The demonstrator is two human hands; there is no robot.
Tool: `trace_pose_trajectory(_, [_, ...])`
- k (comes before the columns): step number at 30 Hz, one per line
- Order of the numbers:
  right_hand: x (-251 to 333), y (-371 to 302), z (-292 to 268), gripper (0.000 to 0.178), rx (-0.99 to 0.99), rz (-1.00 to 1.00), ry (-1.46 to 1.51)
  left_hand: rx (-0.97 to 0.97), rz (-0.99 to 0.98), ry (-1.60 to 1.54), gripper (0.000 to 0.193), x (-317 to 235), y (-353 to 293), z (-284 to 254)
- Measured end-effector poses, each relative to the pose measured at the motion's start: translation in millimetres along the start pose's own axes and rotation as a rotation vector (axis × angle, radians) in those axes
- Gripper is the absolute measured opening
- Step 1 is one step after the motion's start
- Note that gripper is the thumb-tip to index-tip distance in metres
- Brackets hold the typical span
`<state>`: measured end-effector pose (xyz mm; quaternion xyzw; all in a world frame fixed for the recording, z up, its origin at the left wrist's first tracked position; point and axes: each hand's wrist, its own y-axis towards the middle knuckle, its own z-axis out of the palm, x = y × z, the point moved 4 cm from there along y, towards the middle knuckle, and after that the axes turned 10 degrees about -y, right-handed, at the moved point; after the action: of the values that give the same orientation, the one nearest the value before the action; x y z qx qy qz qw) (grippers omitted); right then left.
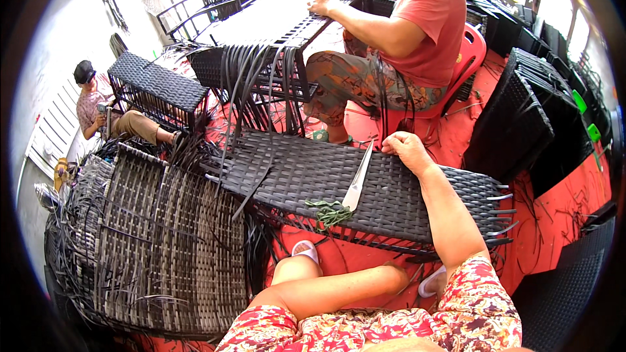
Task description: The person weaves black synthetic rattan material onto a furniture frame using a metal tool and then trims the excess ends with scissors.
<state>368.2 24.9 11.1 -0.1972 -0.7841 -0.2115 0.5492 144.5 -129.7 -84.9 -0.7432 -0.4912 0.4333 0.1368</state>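
Observation:
A long dark grey woven panel [313,163] lies across in front of me, with loose strand ends at its right end. My right hand [407,150] is at its far edge, fingers bent together; whatever they pinch is too small to make out. My left hand [391,279] is low over my lap, near the panel's near side, and its fingers cannot be made out. On the weave rests a pair of scissors [356,186], silver blades pointing away and handles wrapped in green.
A curved woven piece [163,241] with many loose strands stands at left. Ahead, a co-worker in a red shirt [430,26] sits on a red chair [471,52] at a woven frame [261,75]. Another person [98,101] sits far left. Dark panels [508,117] lean at right.

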Motion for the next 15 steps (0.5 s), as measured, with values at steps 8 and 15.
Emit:
trace_pose_trajectory(8, [1.9,-0.6,0.9,0.021,0.005,-0.001,-0.006,-0.004,-0.004,0.002,0.032,1.3,2.0,2.5])
trace_pose_trajectory(15, [7.1,-3.3,1.1,0.022,0.008,0.016,-0.013,-0.053,0.002,-0.019,0.035,1.1,4.9,1.6])
